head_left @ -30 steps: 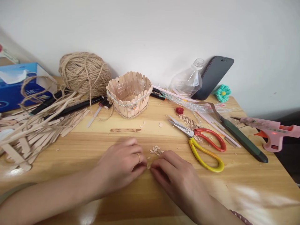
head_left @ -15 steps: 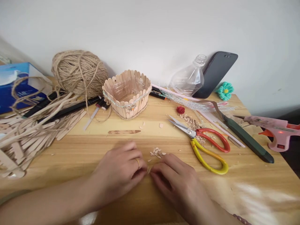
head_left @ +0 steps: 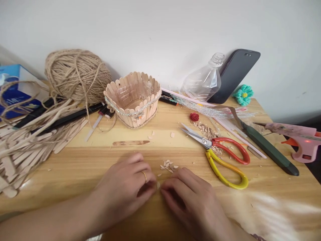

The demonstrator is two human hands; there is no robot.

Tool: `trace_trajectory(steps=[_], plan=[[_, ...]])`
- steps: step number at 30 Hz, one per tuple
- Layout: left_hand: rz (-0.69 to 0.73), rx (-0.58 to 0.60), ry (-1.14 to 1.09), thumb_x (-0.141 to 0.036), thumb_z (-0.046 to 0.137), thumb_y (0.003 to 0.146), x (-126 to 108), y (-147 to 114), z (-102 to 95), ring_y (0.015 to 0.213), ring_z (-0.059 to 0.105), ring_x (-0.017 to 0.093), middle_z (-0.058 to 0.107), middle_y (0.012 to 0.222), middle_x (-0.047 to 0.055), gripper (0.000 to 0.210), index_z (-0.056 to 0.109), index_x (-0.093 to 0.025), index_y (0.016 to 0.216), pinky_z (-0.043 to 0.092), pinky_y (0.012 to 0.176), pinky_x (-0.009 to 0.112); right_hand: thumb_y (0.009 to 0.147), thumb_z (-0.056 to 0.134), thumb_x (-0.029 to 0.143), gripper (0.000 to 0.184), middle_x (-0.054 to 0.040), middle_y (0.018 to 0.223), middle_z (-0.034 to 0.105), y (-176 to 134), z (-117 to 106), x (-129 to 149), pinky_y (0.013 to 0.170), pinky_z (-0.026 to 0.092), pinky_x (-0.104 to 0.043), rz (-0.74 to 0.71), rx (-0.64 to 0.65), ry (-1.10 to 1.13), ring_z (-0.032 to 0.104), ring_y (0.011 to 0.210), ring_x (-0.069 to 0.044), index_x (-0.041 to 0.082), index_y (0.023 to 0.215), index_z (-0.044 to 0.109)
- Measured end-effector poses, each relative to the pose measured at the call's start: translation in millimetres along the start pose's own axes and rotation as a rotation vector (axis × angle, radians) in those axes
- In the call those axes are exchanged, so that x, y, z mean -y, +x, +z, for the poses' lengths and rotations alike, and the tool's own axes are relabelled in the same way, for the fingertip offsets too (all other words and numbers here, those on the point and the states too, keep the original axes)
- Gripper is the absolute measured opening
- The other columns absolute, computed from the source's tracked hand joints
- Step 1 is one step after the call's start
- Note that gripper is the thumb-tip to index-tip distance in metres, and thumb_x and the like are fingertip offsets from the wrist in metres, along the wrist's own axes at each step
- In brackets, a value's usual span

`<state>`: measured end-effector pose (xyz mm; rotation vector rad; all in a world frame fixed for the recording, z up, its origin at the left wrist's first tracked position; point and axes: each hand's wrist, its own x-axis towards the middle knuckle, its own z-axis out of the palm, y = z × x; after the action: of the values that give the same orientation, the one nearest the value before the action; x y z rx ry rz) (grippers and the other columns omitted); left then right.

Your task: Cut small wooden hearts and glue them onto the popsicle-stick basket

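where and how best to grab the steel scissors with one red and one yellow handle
Probably by the red loop handle and yellow loop handle, coming with the bare right hand from the near right side: both loops splay that way, while the slim steel blades point far left, slightly parted.

Bright, soft light, streaky glare on the tabletop [head_left: 273, 190] — lower right, faint shadows on the wall [head_left: 155, 33], stretched edges

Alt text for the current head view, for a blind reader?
A person's left hand and right hand nearly meet at a small pale chip over a wooden table. Nearby are scissors, a stick basket and a twine ball.
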<state>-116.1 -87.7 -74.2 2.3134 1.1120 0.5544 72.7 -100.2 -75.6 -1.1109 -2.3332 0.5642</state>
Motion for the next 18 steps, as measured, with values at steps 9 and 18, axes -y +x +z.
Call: trace_trajectory(steps=[9, 18], plan=[[-0.128, -0.038, -0.164, -0.008, 0.05, 0.076, 4, -1, -4.5, 0.069, 0.048, 0.014, 0.058, 0.066, -0.001, 0.013, 0.054, -0.017, 0.069, 0.039, 0.064, 0.027, 0.087, 0.048, 0.012, 0.017, -0.0025, 0.062, 0.06, -2, -12, 2, 0.049, 0.042, -0.025, -0.187, 0.081, -0.115, 0.053, 0.056, -0.014, 0.013, 0.088, 0.065], [-0.15, -0.011, -0.177, -0.01, 0.048, 0.08, 7, -1, -5.0, 0.069, 0.047, 0.015, 0.057, 0.066, -0.001, 0.015, 0.054, -0.018, 0.069, 0.037, 0.064, 0.028, 0.091, 0.038, 0.015, 0.03, -0.0036, 0.071, 0.062, -3, -23, -4, 0.051, 0.039, -0.029, -0.321, 0.294, -0.328, 0.053, 0.06, -0.016, 0.011, 0.113, 0.057]])
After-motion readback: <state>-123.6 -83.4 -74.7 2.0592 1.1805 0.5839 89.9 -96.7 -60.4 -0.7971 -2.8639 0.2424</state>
